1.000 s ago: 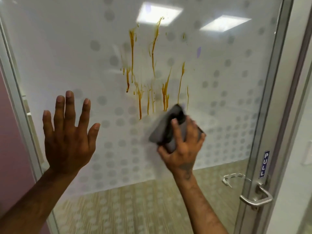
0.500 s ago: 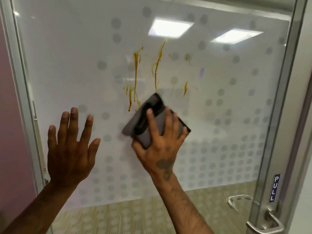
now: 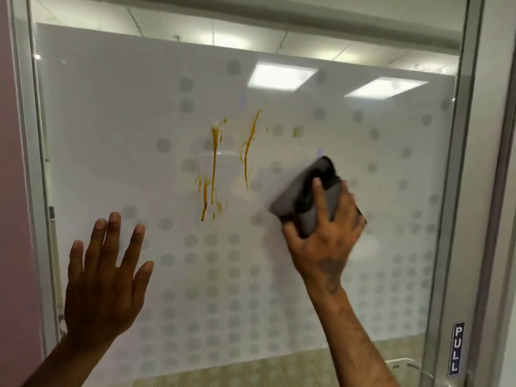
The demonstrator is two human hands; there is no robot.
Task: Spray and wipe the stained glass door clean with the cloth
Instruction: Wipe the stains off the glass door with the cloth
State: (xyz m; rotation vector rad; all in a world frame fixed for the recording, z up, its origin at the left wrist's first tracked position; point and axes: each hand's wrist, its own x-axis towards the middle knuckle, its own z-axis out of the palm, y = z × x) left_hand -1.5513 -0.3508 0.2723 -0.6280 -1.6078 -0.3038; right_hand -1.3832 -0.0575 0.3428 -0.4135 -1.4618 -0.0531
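Observation:
The frosted, dotted glass door (image 3: 111,135) fills the view. Brown drip stains (image 3: 213,169) run down its middle, with a second streak (image 3: 248,146) to the right and a small spot (image 3: 295,132) further right. My right hand (image 3: 326,241) presses a folded grey cloth (image 3: 304,196) flat against the glass, right of and slightly below the stains. My left hand (image 3: 107,280) lies flat on the glass at lower left, fingers spread, holding nothing. No spray bottle is in view.
The door's metal frame (image 3: 458,191) runs down the right side with a blue PULL label (image 3: 455,349). A second frame edge (image 3: 25,135) and a pink wall stand at the left. Ceiling lights reflect in the glass.
My right hand has swept the cloth up, left, then right across the glass. The lower drips and right-hand streaks are gone. My left hand stays flat on the glass.

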